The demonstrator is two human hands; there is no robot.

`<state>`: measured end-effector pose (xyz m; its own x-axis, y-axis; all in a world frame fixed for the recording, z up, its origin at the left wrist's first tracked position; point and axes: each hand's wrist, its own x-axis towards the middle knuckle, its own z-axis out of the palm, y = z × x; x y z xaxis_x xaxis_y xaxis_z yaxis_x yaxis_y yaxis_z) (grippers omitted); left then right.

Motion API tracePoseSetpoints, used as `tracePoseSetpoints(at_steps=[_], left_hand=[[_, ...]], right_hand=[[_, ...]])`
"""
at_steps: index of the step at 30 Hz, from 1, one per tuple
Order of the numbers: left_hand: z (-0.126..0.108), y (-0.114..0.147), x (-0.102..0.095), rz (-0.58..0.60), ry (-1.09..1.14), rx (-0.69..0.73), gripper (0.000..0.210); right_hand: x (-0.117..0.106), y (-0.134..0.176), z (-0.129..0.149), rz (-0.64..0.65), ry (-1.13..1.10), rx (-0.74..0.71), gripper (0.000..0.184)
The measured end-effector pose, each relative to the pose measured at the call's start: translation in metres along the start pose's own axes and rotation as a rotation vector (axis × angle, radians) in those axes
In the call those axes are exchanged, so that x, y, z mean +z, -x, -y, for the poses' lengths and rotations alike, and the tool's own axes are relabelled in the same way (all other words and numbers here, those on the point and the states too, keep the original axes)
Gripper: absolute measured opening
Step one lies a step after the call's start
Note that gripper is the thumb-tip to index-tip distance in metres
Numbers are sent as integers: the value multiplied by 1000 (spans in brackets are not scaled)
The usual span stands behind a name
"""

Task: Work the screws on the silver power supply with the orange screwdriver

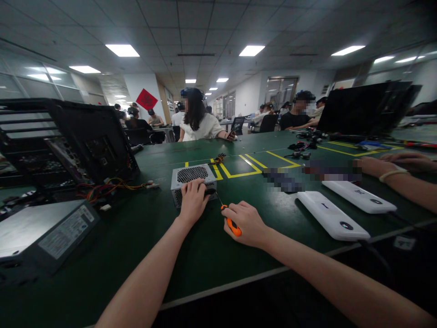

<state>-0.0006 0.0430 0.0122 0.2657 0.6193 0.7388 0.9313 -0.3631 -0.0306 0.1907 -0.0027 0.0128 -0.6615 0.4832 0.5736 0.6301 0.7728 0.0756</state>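
Observation:
A small grey metal computer power supply (194, 173) with a honeycomb grille on top sits on the green table ahead of me. My left hand (193, 197) lies over its near top edge and grips it, fingers curled on the casing. In my right hand (246, 222) is a screwdriver (234, 227) with an orange and black handle. Its thin shaft points up and left, and the tip is near the right side of the power supply, by a black part under my left fingers. Whether the tip touches a screw I cannot tell.
A black computer case (92, 146) with loose cables (116, 184) stands at left, behind a second, larger power supply (51, 237). Two white power banks (332, 214) lie at right, near another person's hands (385, 169). Yellow tape (244, 173) marks the table; people sit beyond.

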Motion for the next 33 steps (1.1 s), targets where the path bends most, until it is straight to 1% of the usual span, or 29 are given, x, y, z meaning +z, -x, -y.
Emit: tracePoseSetpoints(at_steps=[5, 8, 9, 11, 13, 15, 16, 19, 22, 24, 27, 29, 33], left_hand=[[1, 0, 0, 5, -3, 3, 13], [1, 0, -1, 13, -10, 10, 14], [1, 0, -2, 15, -12, 11, 14], [1, 0, -2, 19, -16, 8, 14], [1, 0, -2, 20, -17, 2, 14], [1, 0, -2, 19, -14, -2, 14], [1, 0, -2, 18, -13, -2, 15], [1, 0, -2, 14, -11, 0, 15], [1, 0, -2, 16, -12, -1, 15], [2, 0, -2, 22, -11, -4, 15], [2, 0, -2, 29, -7, -7, 15], [1, 0, -2, 30, -9, -12, 15], [1, 1, -1, 38, -20, -18, 18]], right_hand=[[0, 0, -1, -66, -106, 64, 19], [1, -1, -3, -93, -140, 99, 15], [1, -1, -3, -87, -139, 92, 13], [1, -1, -4, -50, -122, 35, 10], [0, -1, -4, 0, -88, -35, 12], [-3, -2, -2, 22, -60, -61, 12], [-4, -3, -1, 18, -56, -56, 12], [-6, -4, 2, -16, -80, -3, 23], [-4, -3, 3, -38, -123, 61, 23], [-2, -2, 2, -21, -112, 43, 18], [-1, -2, 2, 29, -34, -38, 10], [-2, -3, 2, 44, -9, -57, 8], [-3, -5, 4, 27, -51, -3, 20]])
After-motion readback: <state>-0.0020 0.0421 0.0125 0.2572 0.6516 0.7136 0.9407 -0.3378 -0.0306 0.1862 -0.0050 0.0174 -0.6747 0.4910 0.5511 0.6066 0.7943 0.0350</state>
